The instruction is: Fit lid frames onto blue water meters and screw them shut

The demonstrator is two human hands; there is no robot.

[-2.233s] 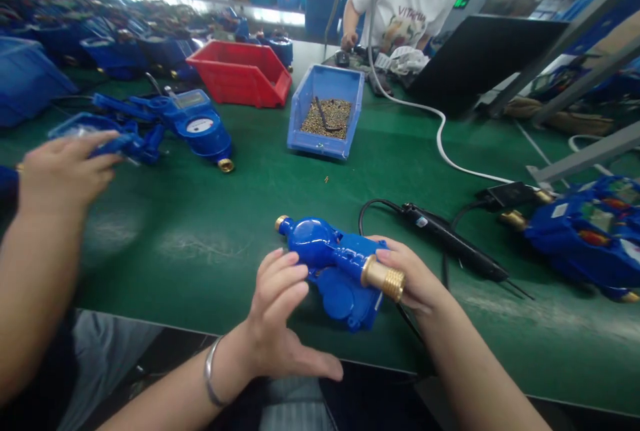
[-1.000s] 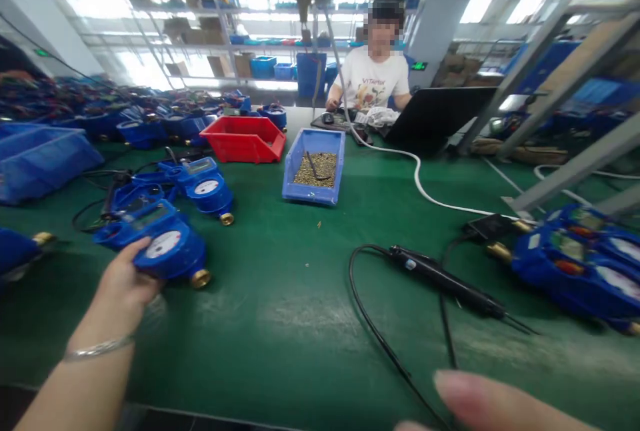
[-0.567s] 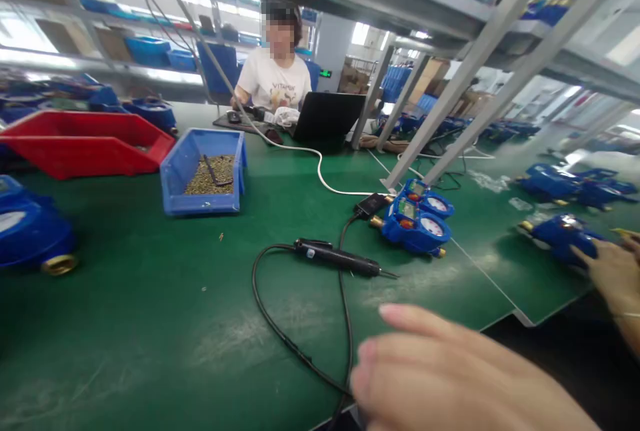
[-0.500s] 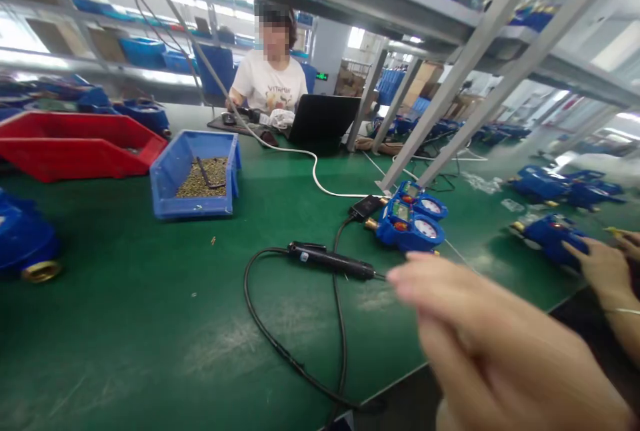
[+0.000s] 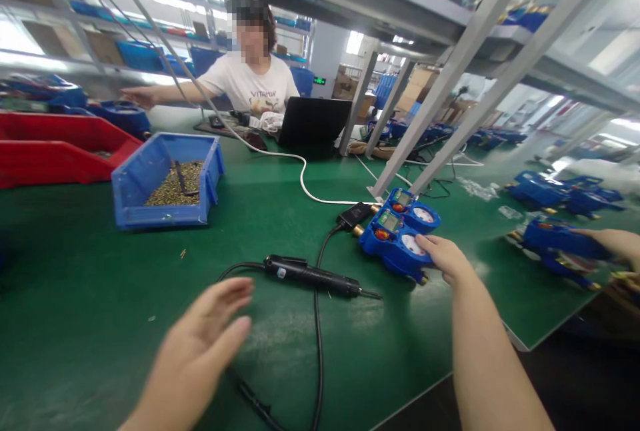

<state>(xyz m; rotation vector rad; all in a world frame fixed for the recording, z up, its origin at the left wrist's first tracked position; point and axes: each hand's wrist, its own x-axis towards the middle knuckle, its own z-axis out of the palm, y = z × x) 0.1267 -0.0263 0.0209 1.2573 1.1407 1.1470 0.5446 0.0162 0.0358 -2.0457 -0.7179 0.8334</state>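
Two blue water meters (image 5: 400,244) with white dials and small circuit boards sit side by side on the green table. My right hand (image 5: 443,258) grips the nearer one by its right edge, near the dial. My left hand (image 5: 200,344) is empty above the table at lower left, fingers apart and slightly curled. Between my hands lies a black electric screwdriver (image 5: 313,276), its bit pointing right and its cable looping toward me. The left hand is near the screwdriver's cable end, apart from it.
A blue bin (image 5: 163,218) of small brass-coloured screws, with a hex key in it, stands beside a red bin (image 5: 60,144). A metal shelf post (image 5: 430,84) rises behind the meters. Across the table sits a person by a laptop (image 5: 315,121). At right, a co-worker's hand (image 5: 607,244) holds another meter.
My right hand has moved onto the nearer meter. My left hand has come into view at lower left. The person opposite has stretched an arm out to the left.
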